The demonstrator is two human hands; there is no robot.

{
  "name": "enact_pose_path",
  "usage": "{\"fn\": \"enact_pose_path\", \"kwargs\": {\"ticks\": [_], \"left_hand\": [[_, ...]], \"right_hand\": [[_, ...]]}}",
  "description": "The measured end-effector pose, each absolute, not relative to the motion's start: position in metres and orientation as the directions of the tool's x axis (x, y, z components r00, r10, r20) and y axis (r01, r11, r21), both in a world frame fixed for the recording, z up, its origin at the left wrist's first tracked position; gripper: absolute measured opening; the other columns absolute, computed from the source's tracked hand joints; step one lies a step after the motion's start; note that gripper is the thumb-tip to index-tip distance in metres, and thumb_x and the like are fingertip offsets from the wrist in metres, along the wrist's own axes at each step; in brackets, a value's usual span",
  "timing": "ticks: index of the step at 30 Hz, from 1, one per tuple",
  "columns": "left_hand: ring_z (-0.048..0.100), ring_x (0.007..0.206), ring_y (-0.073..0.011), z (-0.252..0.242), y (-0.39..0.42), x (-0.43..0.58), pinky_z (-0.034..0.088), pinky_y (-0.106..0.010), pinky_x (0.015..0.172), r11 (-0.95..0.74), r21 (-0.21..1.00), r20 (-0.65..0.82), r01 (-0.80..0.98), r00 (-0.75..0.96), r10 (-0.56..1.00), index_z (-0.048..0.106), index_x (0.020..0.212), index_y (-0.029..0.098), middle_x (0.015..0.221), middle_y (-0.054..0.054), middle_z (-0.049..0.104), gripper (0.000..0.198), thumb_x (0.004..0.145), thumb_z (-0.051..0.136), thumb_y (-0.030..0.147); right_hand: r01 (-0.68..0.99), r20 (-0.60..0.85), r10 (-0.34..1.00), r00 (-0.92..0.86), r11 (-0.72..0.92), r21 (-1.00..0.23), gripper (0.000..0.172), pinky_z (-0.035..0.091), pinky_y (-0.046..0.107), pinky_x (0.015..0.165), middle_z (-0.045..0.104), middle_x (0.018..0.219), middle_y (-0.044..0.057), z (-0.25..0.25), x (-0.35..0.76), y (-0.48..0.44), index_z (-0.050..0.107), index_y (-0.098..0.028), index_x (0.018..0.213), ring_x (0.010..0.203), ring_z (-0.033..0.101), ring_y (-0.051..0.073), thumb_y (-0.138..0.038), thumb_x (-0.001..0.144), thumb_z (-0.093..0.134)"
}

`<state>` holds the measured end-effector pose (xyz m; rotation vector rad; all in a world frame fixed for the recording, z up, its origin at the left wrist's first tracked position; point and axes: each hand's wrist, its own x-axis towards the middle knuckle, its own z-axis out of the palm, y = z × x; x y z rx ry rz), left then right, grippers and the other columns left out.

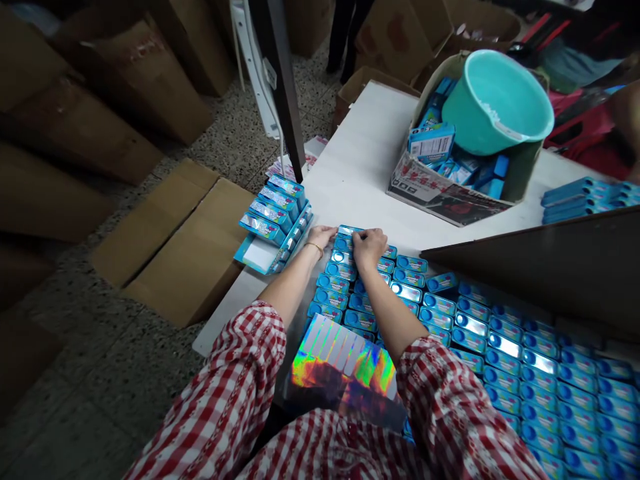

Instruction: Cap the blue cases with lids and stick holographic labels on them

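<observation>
Left hand (323,235) and right hand (369,244) lie curled over the far blue boxes (345,268) on the table (360,173), seemingly squaring rows. Whether they grip any cannot be told. Shifting them calls for even pressure.

The fingers (357,235) half-cover a blue packet (346,231); its print seems unreadable.

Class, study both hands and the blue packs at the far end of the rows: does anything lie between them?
Nothing visible does. The left hand and the right hand both rest directly on the blue packs; the holographic sheet lies nearer the body, between the forearms.
</observation>
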<state>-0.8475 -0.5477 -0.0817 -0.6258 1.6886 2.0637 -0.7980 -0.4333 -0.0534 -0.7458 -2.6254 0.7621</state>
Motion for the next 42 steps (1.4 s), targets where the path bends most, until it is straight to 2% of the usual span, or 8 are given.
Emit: {"fn": "enact_pose_path", "kwargs": {"ticks": [3,10,12,16,21,31,38,42], "left_hand": [[0.048,0.046,-0.0085,-0.082,-0.538,-0.844,0.036,-0.022,0.048,-0.144,0.786,-0.611,-0.601,-0.792,-0.025,0.058,0.063,0.014,0.05,0.002,0.055,0.019,0.059,0.075,0.021],[0.058,0.069,-0.0132,-0.061,-0.574,-0.826,0.045,-0.025,0.069,0.234,0.891,-0.339,-0.39,-0.912,-0.229,0.065,0.079,0.013,0.072,-0.004,0.065,0.011,0.07,0.061,0.018],[0.058,0.077,-0.0146,-0.047,-0.595,-0.797,0.045,-0.027,0.074,0.379,0.888,-0.238,-0.26,-0.965,-0.105,0.066,0.088,0.014,0.082,-0.005,0.066,0.019,0.077,0.056,0.024],[0.051,0.103,-0.0225,-0.007,-0.614,-0.717,0.038,-0.035,0.089,0.62,0.745,-0.139,0.245,-0.852,0.504,0.068,0.092,0.022,0.105,-0.005,0.061,0.031,0.071,0.065,0.046],[0.039,0.116,-0.0294,0.01,-0.591,-0.649,0.031,-0.043,0.091,0.681,0.5,-0.216,0.534,-0.685,0.696,0.064,0.103,0.026,0.127,-0.009,0.047,0.046,0.063,0.073,0.047],[0.042,0.115,-0.0285,-0.027,-0.569,-0.629,0.034,-0.04,0.089,0.74,0.506,-0.153,0.444,-0.798,0.583,0.06,0.084,0.021,0.122,-0.008,0.051,0.026,0.068,0.073,0.038],[0.042,0.115,-0.0274,-0.033,-0.569,-0.625,0.033,-0.04,0.09,0.744,0.528,-0.122,0.41,-0.83,0.545,0.061,0.084,0.021,0.123,-0.008,0.051,0.023,0.073,0.067,0.041],[0.043,0.114,-0.027,-0.037,-0.569,-0.625,0.033,-0.04,0.09,0.735,0.537,-0.095,0.414,-0.836,0.541,0.061,0.083,0.021,0.122,-0.007,0.052,0.023,0.074,0.066,0.042]], "right_hand": [[0.401,0.12,0.527,-0.841,0.758,-0.515,0.015,0.031,0.039,0.075,0.057,0.09,0.01,-0.051,-0.796,-0.43,0.067,-0.019,0.08,0.087,0.044,0.025,-0.026,0.08,0.053],[0.001,0.204,0.072,-0.976,0.945,-0.326,0.037,0.033,0.037,0.073,0.057,0.097,0.01,-0.032,-0.779,-0.401,0.068,-0.026,0.105,0.088,0.045,0.024,-0.012,0.083,0.042],[-0.057,0.219,0.014,-0.976,0.948,-0.314,0.04,0.034,0.037,0.074,0.056,0.106,0.01,-0.018,-0.76,-0.39,0.061,-0.025,0.118,0.091,0.046,0.024,-0.013,0.085,0.041],[-0.21,0.166,-0.152,-0.974,0.881,-0.425,0.034,0.036,0.036,0.077,0.058,0.105,0.009,0.006,-0.682,-0.373,0.059,-0.024,0.119,0.094,0.05,0.023,-0.024,0.09,0.041],[-0.206,0.075,-0.193,-0.978,0.872,-0.445,0.032,0.036,0.035,0.076,0.061,0.099,0.009,0.005,-0.573,-0.373,0.063,-0.021,0.111,0.091,0.052,0.022,-0.038,0.091,0.045],[-0.21,0.008,-0.212,-0.977,0.962,-0.177,0.035,0.03,0.035,0.073,0.06,0.107,0.011,-0.04,-0.542,-0.402,0.057,-0.018,0.12,0.09,0.046,0.023,-0.029,0.094,0.038],[-0.365,0.006,-0.369,-0.929,0.917,-0.162,0.035,0.032,0.037,0.076,0.056,0.12,0.012,-0.032,-0.531,-0.387,0.055,-0.015,0.122,0.092,0.046,0.023,-0.017,0.091,0.039],[-0.249,0.02,-0.252,-0.968,0.935,-0.251,0.028,0.033,0.036,0.075,0.061,0.112,0.011,-0.033,-0.536,-0.393,0.063,-0.018,0.11,0.091,0.048,0.022,-0.023,0.092,0.042]]}}
